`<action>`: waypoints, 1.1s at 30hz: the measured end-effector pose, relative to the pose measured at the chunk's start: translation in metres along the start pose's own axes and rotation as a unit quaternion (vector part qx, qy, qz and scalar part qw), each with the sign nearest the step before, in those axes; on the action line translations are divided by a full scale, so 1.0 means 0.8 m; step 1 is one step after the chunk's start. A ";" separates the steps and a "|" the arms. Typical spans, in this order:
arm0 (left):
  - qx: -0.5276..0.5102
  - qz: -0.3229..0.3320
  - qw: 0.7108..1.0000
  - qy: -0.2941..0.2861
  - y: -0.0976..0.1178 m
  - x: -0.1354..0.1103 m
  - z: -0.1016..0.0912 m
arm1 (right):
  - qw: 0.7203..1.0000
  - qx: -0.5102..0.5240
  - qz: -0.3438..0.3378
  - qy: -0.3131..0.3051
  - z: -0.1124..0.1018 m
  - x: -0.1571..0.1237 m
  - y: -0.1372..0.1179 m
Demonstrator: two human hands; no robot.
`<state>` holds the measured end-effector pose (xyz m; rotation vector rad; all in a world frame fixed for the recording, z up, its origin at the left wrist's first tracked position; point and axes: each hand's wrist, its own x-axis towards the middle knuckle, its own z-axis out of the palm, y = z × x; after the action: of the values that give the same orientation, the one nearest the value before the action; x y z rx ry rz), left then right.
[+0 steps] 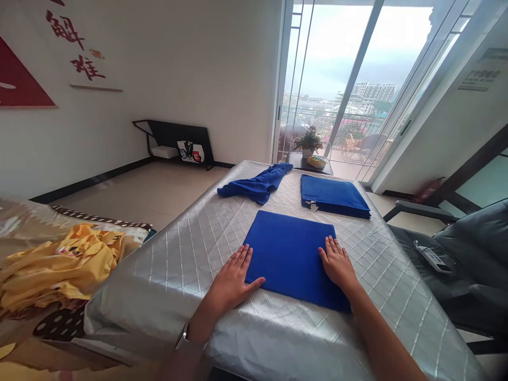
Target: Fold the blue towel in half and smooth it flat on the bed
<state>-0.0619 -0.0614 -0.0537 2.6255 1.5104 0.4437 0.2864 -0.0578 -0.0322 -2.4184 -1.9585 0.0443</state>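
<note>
A folded blue cloth lies flat on the silver quilted table in front of me. My left hand rests open, fingers together and flat, against the cloth's left edge, thumb along its near corner. My right hand lies open and flat on the cloth's right side. A stack of folded blue cloths sits farther back on the right. An unfolded, crumpled blue cloth lies at the back left of the table.
Yellow clothes are heaped on a patterned surface to the left. A dark chair with a remote control stands at the right. Behind the table are a small table with a potted plant and glass balcony doors.
</note>
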 end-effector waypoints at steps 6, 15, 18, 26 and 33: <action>0.010 -0.004 1.000 -0.013 -0.001 -0.001 -0.002 | 1.000 0.010 0.000 -0.001 0.005 -0.004 0.006; 0.011 -0.003 1.000 -0.024 -0.001 -0.001 -0.005 | 1.000 0.012 -0.007 0.011 0.005 -0.004 0.004; 0.010 -0.002 1.000 -0.026 -0.002 -0.001 -0.004 | 1.000 0.007 -0.008 0.008 0.005 -0.005 0.004; 0.019 -0.002 0.999 -0.027 -0.001 0.001 -0.005 | 1.000 0.014 -0.002 0.009 0.005 -0.004 0.004; 0.027 -0.013 0.997 -0.074 0.001 0.003 -0.017 | 1.000 0.010 0.000 0.014 0.004 -0.004 0.003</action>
<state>-0.0640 -0.0605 -0.0398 2.6098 1.5288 0.2039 0.2876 -0.0617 -0.0357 -2.3929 -1.9381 0.0290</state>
